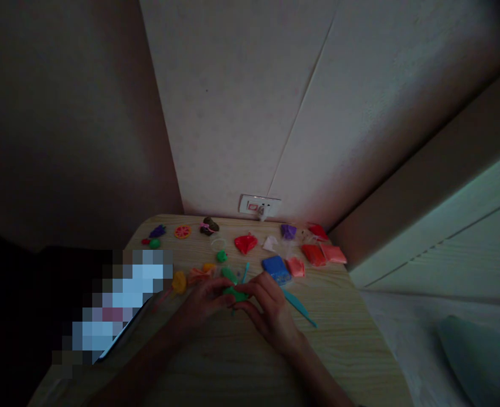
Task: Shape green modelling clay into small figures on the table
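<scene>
Between my two hands is a lump of green modelling clay (236,293), pinched at its left by my left hand (207,302) and at its right by my right hand (271,308). Just behind it lies another green piece (229,275), perhaps in its wrapper. A thin turquoise stick tool (245,273) points away from me beyond the fingers. To the right of my right hand rests a flat turquoise clay knife (300,308). Left of my left hand sit an orange-yellow lump (179,282) and a peach-coloured packet (199,275).
A wooden table (339,350) stands against the wall with a socket (259,206). Blue (276,269), red (245,243) and pink (296,267) clay packets lie at the back right. Small clay shapes, including a round orange slice (182,232), line the back left. A blurred-out screen (123,305) stands left.
</scene>
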### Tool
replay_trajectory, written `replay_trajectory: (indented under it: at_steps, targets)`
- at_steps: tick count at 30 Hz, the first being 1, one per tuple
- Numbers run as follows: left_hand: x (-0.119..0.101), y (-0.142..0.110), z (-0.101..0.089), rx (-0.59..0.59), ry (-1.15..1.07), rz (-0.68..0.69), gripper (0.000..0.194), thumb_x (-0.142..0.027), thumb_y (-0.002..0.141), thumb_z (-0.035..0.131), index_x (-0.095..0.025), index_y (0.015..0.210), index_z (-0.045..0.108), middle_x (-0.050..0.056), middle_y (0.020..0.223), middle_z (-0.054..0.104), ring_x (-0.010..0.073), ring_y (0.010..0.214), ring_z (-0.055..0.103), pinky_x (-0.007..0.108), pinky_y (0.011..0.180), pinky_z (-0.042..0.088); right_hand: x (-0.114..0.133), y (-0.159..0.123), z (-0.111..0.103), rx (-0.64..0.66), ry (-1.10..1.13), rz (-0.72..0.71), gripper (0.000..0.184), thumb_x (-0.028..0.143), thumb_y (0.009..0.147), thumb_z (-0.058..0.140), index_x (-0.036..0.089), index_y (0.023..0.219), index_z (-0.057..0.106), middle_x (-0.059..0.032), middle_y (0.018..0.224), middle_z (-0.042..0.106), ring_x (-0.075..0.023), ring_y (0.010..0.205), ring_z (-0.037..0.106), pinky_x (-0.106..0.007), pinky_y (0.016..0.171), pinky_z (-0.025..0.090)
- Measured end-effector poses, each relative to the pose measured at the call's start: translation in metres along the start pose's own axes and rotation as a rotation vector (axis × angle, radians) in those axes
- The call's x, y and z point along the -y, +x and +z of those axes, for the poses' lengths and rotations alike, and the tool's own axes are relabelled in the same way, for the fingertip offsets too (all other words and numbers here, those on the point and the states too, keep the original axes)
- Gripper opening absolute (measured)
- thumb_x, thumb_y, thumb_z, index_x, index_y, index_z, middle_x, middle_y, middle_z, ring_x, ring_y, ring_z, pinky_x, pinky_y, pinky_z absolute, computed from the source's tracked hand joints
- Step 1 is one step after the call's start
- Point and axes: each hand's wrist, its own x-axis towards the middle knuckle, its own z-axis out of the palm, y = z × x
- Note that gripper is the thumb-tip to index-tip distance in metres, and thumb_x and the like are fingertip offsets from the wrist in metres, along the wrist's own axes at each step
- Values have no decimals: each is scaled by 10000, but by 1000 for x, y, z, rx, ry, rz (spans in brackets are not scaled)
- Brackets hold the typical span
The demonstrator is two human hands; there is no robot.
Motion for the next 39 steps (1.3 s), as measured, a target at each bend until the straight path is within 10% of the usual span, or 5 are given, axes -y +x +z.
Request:
replay_trajectory:
  at_steps: [21, 39]
  targets:
    - [-5, -3, 6, 6, -17, 27, 267, -422, 861, 433, -243, 783, 614, -21, 576, 582, 170, 589, 572, 280, 619, 477, -3, 1, -1, -67, 81, 83, 167, 197, 941, 482, 219, 1044, 611, -54, 855, 630, -196, 806, 587, -318, 708, 505]
    - [0, -1, 5, 140, -166, -71, 212, -397, 744, 654, -196, 804, 628, -18, 590, 655, 166, 574, 621, 266, 593, 466, -1, 1, -3, 30, 141, 105, 99, 224, 917, 541, 237, 982, 614, -53, 972, 557, -203, 927, 546, -358, 808, 469]
